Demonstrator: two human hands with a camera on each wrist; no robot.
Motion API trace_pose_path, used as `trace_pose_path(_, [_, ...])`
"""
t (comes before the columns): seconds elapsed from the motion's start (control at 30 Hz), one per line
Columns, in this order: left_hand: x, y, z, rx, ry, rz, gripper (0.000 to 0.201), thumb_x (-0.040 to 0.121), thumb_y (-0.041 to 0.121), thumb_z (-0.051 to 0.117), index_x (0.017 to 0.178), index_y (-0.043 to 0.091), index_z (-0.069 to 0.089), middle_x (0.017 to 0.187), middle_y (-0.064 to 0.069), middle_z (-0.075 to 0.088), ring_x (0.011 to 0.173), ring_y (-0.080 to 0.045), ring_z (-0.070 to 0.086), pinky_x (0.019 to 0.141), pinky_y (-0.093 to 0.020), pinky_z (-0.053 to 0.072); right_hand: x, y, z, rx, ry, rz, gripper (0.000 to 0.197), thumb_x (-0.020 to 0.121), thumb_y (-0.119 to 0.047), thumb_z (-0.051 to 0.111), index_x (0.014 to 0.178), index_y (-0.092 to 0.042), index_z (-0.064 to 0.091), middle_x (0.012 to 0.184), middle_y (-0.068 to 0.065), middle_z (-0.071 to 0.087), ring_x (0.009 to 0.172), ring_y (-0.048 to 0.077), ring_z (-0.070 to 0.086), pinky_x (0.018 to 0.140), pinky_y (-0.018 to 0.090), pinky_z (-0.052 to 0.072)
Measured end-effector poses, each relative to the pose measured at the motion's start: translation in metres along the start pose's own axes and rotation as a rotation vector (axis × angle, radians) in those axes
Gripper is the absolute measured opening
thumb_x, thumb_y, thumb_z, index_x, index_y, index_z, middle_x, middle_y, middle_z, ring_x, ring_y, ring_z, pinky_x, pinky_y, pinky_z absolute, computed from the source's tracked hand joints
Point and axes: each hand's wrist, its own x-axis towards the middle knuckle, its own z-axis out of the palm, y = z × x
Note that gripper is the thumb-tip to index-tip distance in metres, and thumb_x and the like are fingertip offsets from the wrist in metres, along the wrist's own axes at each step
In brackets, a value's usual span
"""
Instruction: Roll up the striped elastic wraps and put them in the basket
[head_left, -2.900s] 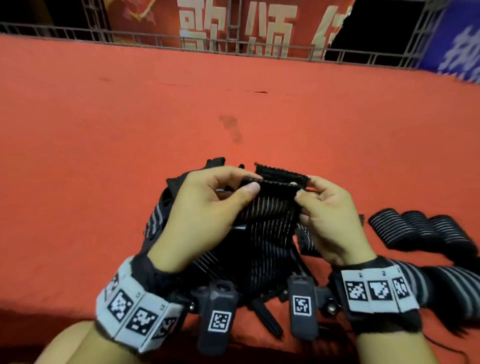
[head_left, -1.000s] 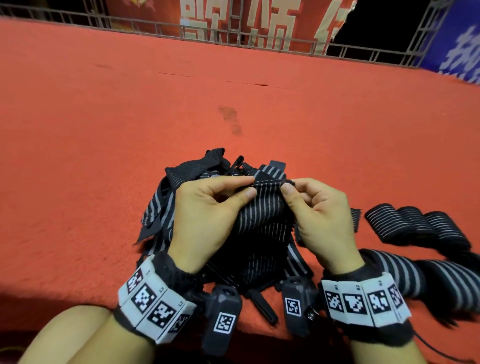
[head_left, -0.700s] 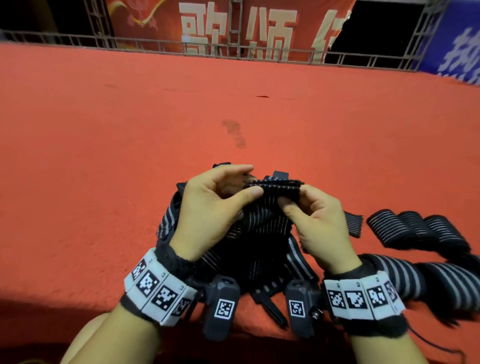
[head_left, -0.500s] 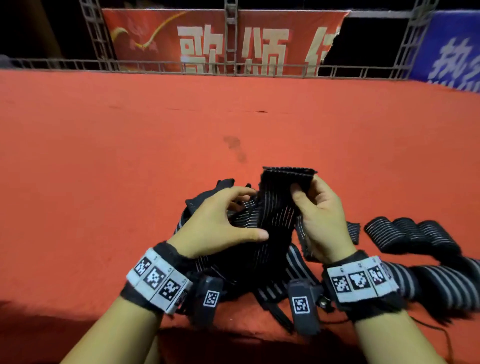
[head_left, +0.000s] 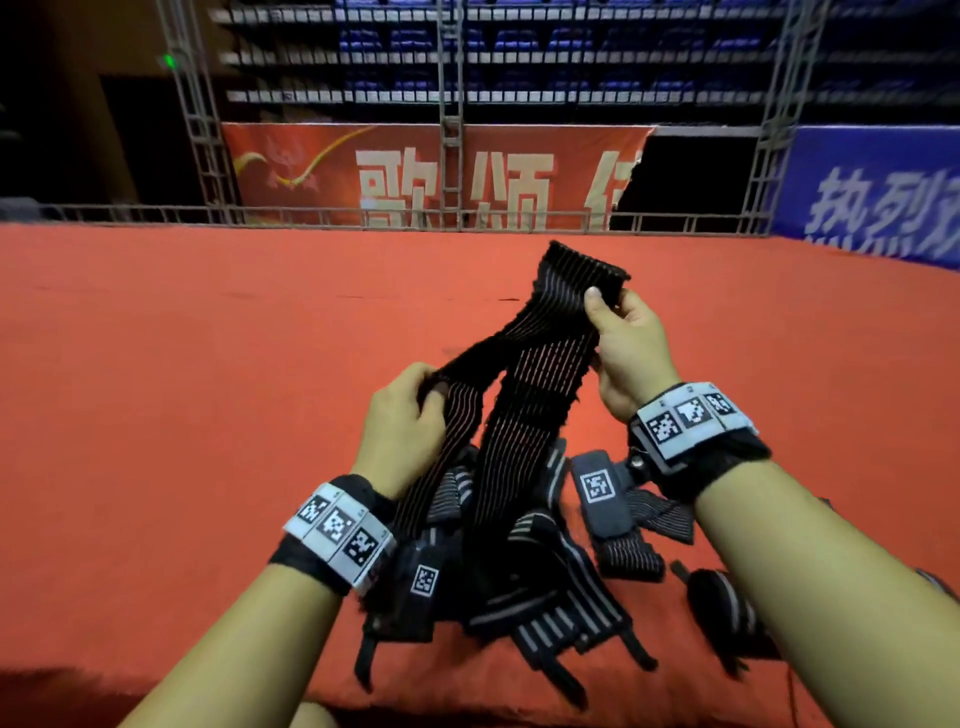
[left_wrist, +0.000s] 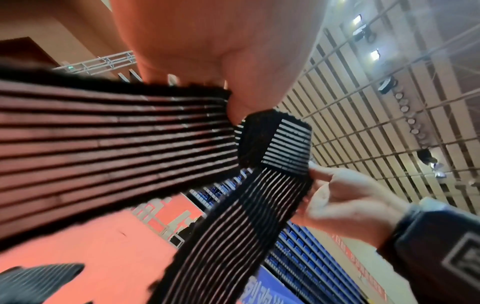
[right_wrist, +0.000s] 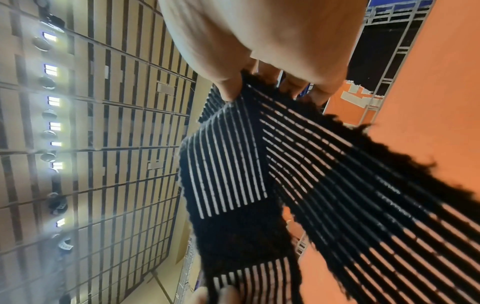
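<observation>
Striped wrap (head_left: 535, 374) lifted above the pile of wraps (head_left: 519, 571), folded end pinched in the right hand (head_left: 626, 343) grip, lower length clamped in the left hand (head_left: 402, 426) grip, rolled wrap (head_left: 719, 608) right of the pile, red carpeted surface (head_left: 182, 389), banner (head_left: 431, 176) and metal railing (head_left: 156, 213) beyond

- A red carpet (head_left: 208, 395) spreads under and beyond both hands.
- A metal rail (head_left: 130, 213) edges it far ahead of them.
- A red banner (head_left: 395, 176) with pale characters hangs beyond the rail.
- A blue banner (head_left: 872, 197) stands far right.
- Ceiling lights (right_wrist: 52, 70) glow overhead.
</observation>
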Motion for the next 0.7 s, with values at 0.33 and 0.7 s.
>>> trace_pose_path(0.33, [0.012, 0.017, -0.014, -0.456, -0.190, -0.111, 0.021, 0.101, 0.014, 0.056, 0.094, -0.003, 0.066, 0.084, -0.008, 0.065, 0.079, -0.014, 0.056, 0.074, -0.034, 0.043, 0.021, -0.036, 0.029, 0.103, -0.001, 0.096, 0.015, 0.107, -0.019, 0.045, 0.112, -0.013, 0.058, 0.109, 0.007, 0.069, 0.091, 0.019, 0.070, 0.072, 0.035, 0.059])
trace_pose_path(0.7, [0.002, 0.001, 0.017, -0.387, -0.162, -0.235, 0.037, 0.083, 0.021, 0.080, 0.115, 0.022, 0.062, 0.088, 0.002, 0.066, 0.078, -0.019, 0.067, 0.083, -0.040, 0.058, 0.008, -0.075, 0.055, 0.032, -0.176, 0.080, 0.023, 0.106, -0.008, 0.040, 0.123, -0.010, 0.056, 0.110, 0.007, 0.069, 0.095, 0.022, 0.070, 0.072, 0.035, 0.058])
